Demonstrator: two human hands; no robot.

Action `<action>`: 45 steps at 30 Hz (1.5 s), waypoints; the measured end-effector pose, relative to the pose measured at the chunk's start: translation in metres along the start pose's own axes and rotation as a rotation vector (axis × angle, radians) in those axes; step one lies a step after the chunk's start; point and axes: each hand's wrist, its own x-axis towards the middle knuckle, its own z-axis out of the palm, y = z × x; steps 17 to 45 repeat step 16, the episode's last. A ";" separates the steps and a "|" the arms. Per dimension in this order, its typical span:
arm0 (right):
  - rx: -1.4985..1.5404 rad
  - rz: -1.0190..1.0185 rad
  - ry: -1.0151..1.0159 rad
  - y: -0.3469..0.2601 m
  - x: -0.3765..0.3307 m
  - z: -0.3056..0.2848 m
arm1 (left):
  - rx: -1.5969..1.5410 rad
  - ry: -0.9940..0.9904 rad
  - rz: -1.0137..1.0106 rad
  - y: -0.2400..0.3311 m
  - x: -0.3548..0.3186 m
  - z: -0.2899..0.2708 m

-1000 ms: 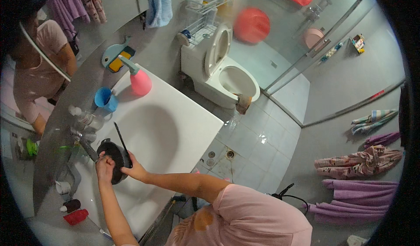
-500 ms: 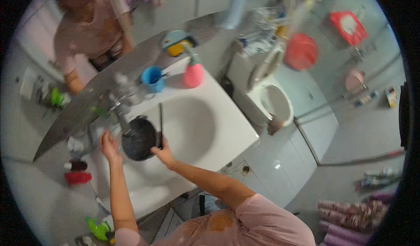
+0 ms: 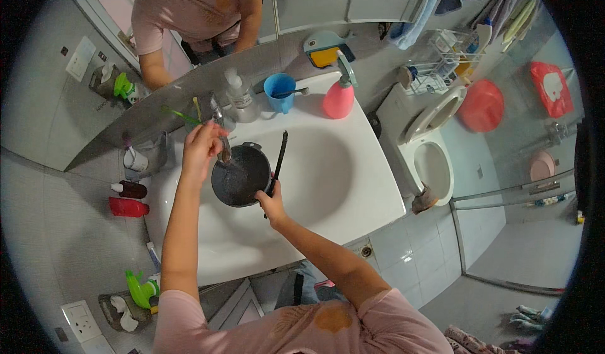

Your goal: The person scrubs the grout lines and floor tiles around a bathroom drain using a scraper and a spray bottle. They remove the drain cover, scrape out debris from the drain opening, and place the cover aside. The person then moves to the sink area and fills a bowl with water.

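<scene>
A round dark grey pot [image 3: 241, 176] with a small ear on its rim is tilted under the tap, over the left part of the white washbasin [image 3: 315, 165]. My right hand [image 3: 272, 204] is closed at the pot's near right edge. A thin black stick-like piece [image 3: 281, 159] runs up from the same hand; how it joins the pot is unclear. My left hand [image 3: 203, 145] has its bent fingers on the metal tap [image 3: 224, 146], just beyond the pot's left side. Pale streaks inside the pot below the spout look like water.
Behind the basin stand a clear pump bottle [image 3: 241, 99], a blue cup [image 3: 280, 91] with a brush, and a pink spray bottle [image 3: 339, 99]. Red and brown bottles [image 3: 129, 206] lie at the left edge. A toilet [image 3: 432, 165] stands to the right; a mirror [image 3: 189, 45] is behind.
My left hand has risen from beside the pot onto the tap. The pot stays under the spout in my right hand. The whole view has shifted and become sharper.
</scene>
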 end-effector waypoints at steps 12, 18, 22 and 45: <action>0.025 0.192 0.032 -0.006 0.000 -0.008 | 1.185 0.139 0.852 0.005 0.014 -0.002; -0.056 0.055 0.122 0.021 0.013 -0.020 | 1.156 0.066 0.666 0.005 0.022 -0.008; -0.056 0.055 0.122 0.021 0.013 -0.020 | 1.156 0.066 0.666 0.005 0.022 -0.008; -0.056 0.055 0.122 0.021 0.013 -0.020 | 1.156 0.066 0.666 0.005 0.022 -0.008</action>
